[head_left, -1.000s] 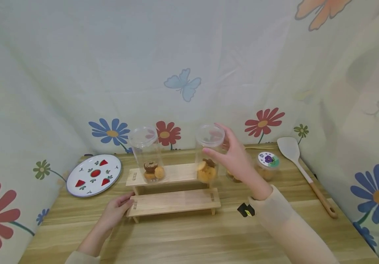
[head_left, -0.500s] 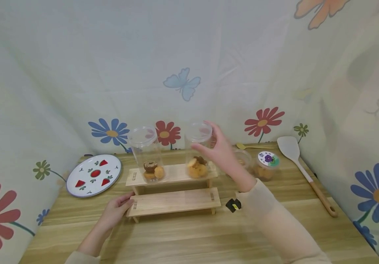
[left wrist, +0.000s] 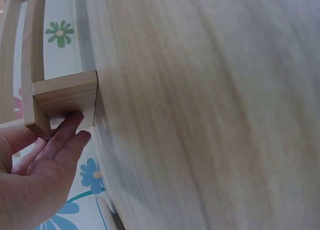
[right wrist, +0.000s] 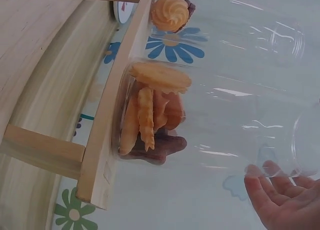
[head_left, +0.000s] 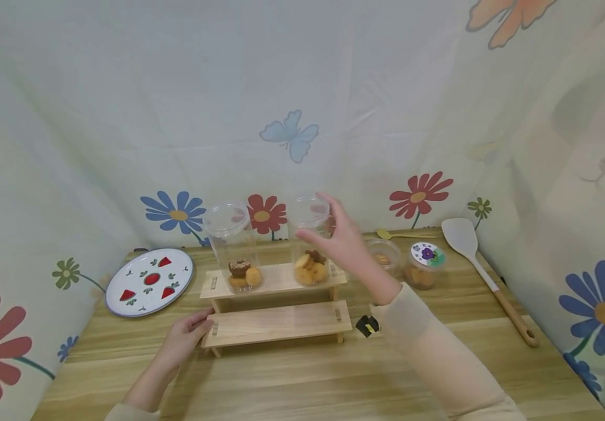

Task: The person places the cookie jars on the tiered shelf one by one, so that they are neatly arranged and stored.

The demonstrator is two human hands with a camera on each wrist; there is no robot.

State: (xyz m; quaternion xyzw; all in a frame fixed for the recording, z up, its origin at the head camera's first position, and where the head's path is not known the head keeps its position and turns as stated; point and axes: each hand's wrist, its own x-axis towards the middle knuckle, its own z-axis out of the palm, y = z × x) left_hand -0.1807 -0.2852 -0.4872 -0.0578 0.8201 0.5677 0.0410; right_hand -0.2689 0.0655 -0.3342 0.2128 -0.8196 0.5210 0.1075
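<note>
A two-tier wooden rack (head_left: 281, 324) stands on the table. My left hand (head_left: 184, 339) grips the left end of its lower shelf; in the left wrist view the fingers (left wrist: 67, 135) reach under the board. On the upper shelf, a clear lidded jar (head_left: 309, 240) of cookies stands at the right. My right hand (head_left: 341, 237) holds this jar near its top, thumb in front. The right wrist view shows its fingertips (right wrist: 270, 170) against the jar's side and the base on the shelf. A second clear jar (head_left: 233, 245), with cookies and a small chocolate doughnut, stands at the upper shelf's left.
A white plate (head_left: 150, 304) with a red fruit pattern lies left of the rack. To the right are a small clear tub (head_left: 384, 254), a tub with a flowered lid (head_left: 426, 266), a yellow spoon (head_left: 402, 235) and a white spatula (head_left: 478, 266) with a wooden handle.
My right hand has moved the cookie jar leftward along the upper shelf, closer to the other jar. The small tub behind that arm has come into view. My left hand stays on the rack.
</note>
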